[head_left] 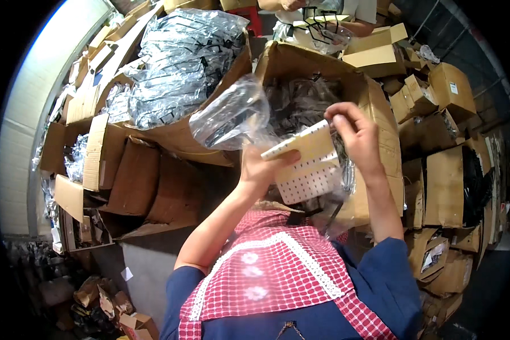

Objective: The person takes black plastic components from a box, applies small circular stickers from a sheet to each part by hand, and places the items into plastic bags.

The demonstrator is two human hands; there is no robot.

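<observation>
My left hand point(260, 170) is closed on a sheet of small stickers point(311, 181), with the thumb lying across its front. The sheet is white with rows of tiny dark marks, and its folded upper part looks pale yellow. A clear plastic bag point(235, 116) puffs out beside and beyond that hand; whether the fingers grip it as well I cannot tell. More clear film and a dark bar-like piece point(337, 209) show below the sheet. At the sheet's upper right corner, my right hand point(354, 133) has thumb and forefinger pinched together; anything between the fingertips is too small to make out.
An open cardboard box point(379, 119) with dark bagged items stands before me. Left of it, a large box is heaped with clear-bagged black-framed items point(181, 62). Opened cartons point(141, 175) sit at left, stacked boxes point(445, 187) at right. Another person's hand point(360, 27) shows at the far side.
</observation>
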